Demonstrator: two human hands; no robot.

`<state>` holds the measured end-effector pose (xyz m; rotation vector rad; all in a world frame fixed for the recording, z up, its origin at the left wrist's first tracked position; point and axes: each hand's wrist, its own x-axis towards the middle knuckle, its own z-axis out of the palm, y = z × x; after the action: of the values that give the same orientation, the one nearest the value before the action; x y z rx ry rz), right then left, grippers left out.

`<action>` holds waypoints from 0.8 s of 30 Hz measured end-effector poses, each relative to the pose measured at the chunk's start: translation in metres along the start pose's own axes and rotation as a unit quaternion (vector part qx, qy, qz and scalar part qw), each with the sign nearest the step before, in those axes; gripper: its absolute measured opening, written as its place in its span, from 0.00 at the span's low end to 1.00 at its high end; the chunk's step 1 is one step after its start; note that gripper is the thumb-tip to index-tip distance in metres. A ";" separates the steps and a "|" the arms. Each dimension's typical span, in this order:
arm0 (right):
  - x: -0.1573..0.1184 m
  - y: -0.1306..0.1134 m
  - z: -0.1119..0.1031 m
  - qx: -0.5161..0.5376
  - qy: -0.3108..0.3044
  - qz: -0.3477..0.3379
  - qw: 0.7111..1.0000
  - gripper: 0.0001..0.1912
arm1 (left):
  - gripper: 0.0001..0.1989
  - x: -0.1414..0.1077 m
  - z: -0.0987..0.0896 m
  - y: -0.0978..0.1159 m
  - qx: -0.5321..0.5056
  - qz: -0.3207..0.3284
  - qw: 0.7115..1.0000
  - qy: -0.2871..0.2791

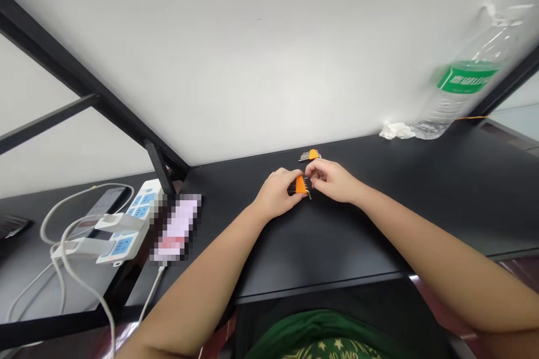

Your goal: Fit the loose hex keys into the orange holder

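Near the middle of the black table, my left hand (278,193) holds an orange holder (300,184) between thumb and fingers, with dark hex keys running through it. Their bent ends stick out to the right. My right hand (329,179) is beside those bent ends, fingers curled and thumb near the fingertips; whether a key is pinched there is too small to tell. Just behind the hands, close to the wall, lies a second orange holder (314,154) with silver hex keys.
A large clear bottle (467,78) with a green label and crumpled white tissue (396,130) stand at the back right. At left are a blurred-out phone (179,229), a white power strip (143,202) with cables, and a black metal frame (160,165).
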<state>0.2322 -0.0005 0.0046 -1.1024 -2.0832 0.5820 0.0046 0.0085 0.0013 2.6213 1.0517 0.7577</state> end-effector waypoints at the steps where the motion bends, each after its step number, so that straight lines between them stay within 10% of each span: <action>1: 0.000 0.004 -0.004 -0.032 0.004 0.014 0.999 0.08 | 0.23 0.000 0.000 0.000 0.002 -0.007 1.000 0.002; 6: 0.001 0.031 -0.025 -0.238 0.005 0.081 0.968 0.08 | 0.24 0.000 0.001 -0.002 0.017 -0.048 0.999 -0.003; 15: 0.002 0.019 -0.019 -0.267 -0.119 0.166 0.942 0.04 | 0.24 0.000 0.002 -0.003 -0.002 -0.032 0.999 -0.020; 24: 0.000 0.001 -0.015 -0.152 -0.083 0.026 0.985 0.04 | 0.23 -0.001 0.003 -0.004 -0.032 -0.028 0.999 -0.008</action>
<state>0.2436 0.0013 0.0137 -1.3219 -2.3485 0.3994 0.0034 0.0101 -0.0035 2.5284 1.0736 0.7434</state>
